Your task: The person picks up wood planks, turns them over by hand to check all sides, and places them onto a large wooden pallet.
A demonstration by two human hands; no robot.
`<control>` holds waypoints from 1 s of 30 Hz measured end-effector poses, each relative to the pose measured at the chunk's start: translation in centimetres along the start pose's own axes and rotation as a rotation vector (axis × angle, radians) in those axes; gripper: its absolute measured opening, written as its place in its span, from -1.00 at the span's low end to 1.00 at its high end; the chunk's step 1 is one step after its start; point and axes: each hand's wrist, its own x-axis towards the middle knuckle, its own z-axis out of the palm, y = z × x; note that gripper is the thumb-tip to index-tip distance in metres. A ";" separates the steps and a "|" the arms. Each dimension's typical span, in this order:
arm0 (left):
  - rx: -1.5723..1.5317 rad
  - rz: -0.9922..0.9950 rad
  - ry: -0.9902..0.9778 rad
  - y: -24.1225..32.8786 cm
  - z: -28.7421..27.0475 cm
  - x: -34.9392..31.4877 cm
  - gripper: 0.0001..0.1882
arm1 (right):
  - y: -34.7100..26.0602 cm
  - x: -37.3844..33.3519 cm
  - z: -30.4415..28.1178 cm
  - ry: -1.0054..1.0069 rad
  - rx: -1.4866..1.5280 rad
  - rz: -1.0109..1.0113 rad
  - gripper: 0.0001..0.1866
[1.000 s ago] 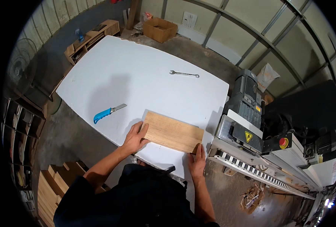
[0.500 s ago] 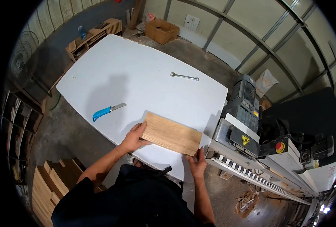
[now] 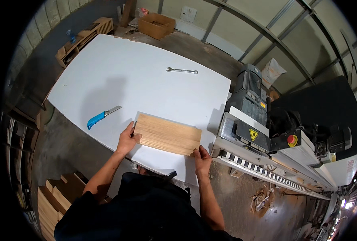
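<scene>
A flat rectangular wooden board [image 3: 168,135] is held between my two hands over the near part of the white table [image 3: 146,64]. My left hand [image 3: 128,138] grips its left end, the thumb on the upper face. At the lower right corner my right hand [image 3: 203,159] pinches the board, its fingers partly hidden. Left of the board lies a knife [image 3: 103,117] with a blue handle, blade pointing away to the right. Farther off on the tabletop rests a combination wrench [image 3: 181,70].
To the right stands a grey machine with a motor [image 3: 247,90], a red stop button [image 3: 292,140] and a long toothed rail [image 3: 251,168]. Stacked wooden boards [image 3: 54,201] are at the lower left. A cardboard box [image 3: 156,25] sits on the floor beyond the table.
The whole view has shifted, so the table, knife and wrench appear farther left. My left hand's hold on the board has altered, with the thumb now on top. Both hands keep the board.
</scene>
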 end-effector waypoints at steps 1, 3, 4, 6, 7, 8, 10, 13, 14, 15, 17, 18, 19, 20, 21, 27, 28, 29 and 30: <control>-0.039 0.033 0.036 -0.2 0.0 -0.1 -0.21 | 0.0 0.0 0.1 0.001 -0.044 0.000 -0.62; -0.035 0.031 0.033 -0.3 0.1 -0.3 -0.22 | -0.3 -0.2 0.1 0.004 -0.038 0.012 -0.61; -0.032 0.029 0.039 -0.3 0.1 -0.4 -0.23 | -0.6 -0.2 0.1 -0.002 -0.033 0.023 -0.60; -0.073 0.047 0.022 -1.3 -0.2 -0.1 -0.24 | -1.3 -0.5 0.4 0.004 -0.023 0.051 -0.58; -0.118 0.064 0.010 -1.5 -0.1 0.1 -0.25 | -1.6 -0.4 0.3 0.005 -0.016 0.076 -0.55; -0.128 0.068 -0.005 -1.8 -0.1 0.1 -0.25 | -1.7 -0.4 0.4 0.010 -0.016 0.055 -0.54; -0.116 0.061 -0.011 -1.3 -0.1 0.1 -0.27 | -1.7 0.1 0.2 0.008 0.011 0.093 -0.53; -0.120 0.058 -0.027 -0.3 0.0 -0.1 -0.26 | -1.8 0.5 -0.2 0.081 0.109 0.067 -0.53; -0.121 0.049 -0.005 -0.2 0.3 0.0 -0.25 | -1.8 0.9 -0.6 0.132 0.166 -0.001 -0.54; -0.096 0.072 0.000 -0.6 -0.1 0.0 -0.26 | -2.1 1.2 -0.5 0.136 0.208 -0.036 -0.58; -0.098 0.063 0.017 -1.3 -0.3 0.0 -0.27 | -3.0 1.9 -0.7 0.111 0.309 0.016 -0.63; -0.097 0.050 0.035 -1.4 -0.6 -0.2 -0.27 | -3.4 2.3 -0.7 0.083 0.412 0.075 -0.69; -0.096 0.046 0.042 -1.5 -0.8 -0.3 -0.27 | -3.8 2.5 -0.5 0.098 0.427 0.096 -0.78; -0.100 0.042 0.038 -1.6 -0.9 -0.2 -0.28 | -4.2 2.8 -0.5 0.090 0.425 0.101 -0.78; -0.104 0.034 0.038 -1.7 -1.1 -0.3 -0.28 | -4.5 3.0 -0.4 0.115 0.506 0.151 -0.82; -0.070 0.013 0.028 -1.8 -1.4 0.0 -0.28 | -5.1 4.7 -1.0 0.154 0.812 0.311 -0.58; -0.060 0.010 0.027 -1.9 -1.5 0.1 -0.27 | -5.2 4.9 -1.1 0.106 0.868 0.292 -0.54; -0.055 0.008 0.037 -2.0 -1.7 -0.1 -0.27 | -5.3 5.3 -1.1 0.167 0.874 0.348 -0.39; -0.055 -0.001 0.038 -1.9 -1.6 -0.1 -0.27 | -5.8 5.6 -0.9 0.160 0.874 0.352 -0.39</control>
